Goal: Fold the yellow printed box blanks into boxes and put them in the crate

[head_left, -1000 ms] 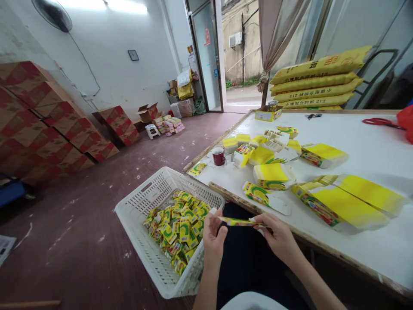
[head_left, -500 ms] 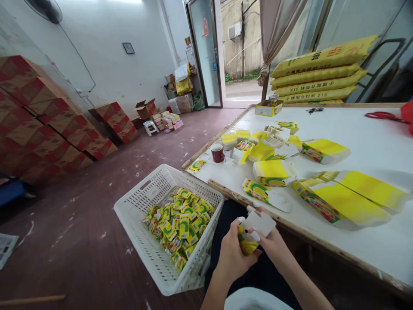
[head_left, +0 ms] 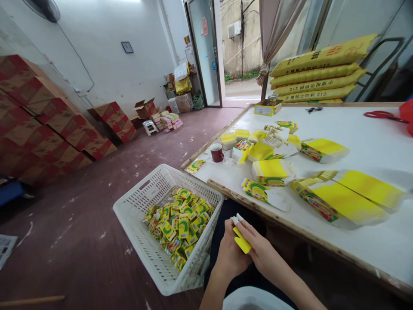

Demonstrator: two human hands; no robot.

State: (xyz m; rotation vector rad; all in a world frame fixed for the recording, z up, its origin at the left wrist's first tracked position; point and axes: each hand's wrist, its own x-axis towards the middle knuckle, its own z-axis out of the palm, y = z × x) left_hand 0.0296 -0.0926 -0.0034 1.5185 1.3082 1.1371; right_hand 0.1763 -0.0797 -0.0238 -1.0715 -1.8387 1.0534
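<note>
Over my lap, my left hand [head_left: 229,252] and my right hand [head_left: 260,246] are closed together around a small yellow carton [head_left: 242,242]. Only a plain yellow part of it, with a flap, shows between the fingers; my hands hide the rest. Some fingertips have white coverings. Just left of my hands, a white plastic basket [head_left: 142,189] holds a heap of small yellow-and-green cartons [head_left: 183,226]. On the table, near the front edge, lies a flat printed carton sheet [head_left: 258,190], beside stacked yellow carton blanks [head_left: 272,170].
The white table [head_left: 364,129] has a wooden edge. On it are a dark red mug [head_left: 217,153], longer stacks of blanks [head_left: 348,196], red-handled scissors [head_left: 383,115] and an open yellow box [head_left: 267,107]. Yellow sacks [head_left: 319,82] are piled behind; red-and-brown cardboard boxes [head_left: 48,112] stand left.
My hands have closed in around the carton. Its broad white flap, visible before, is now out of sight, and a yellow part shows. My right hand has moved left, against my left.
</note>
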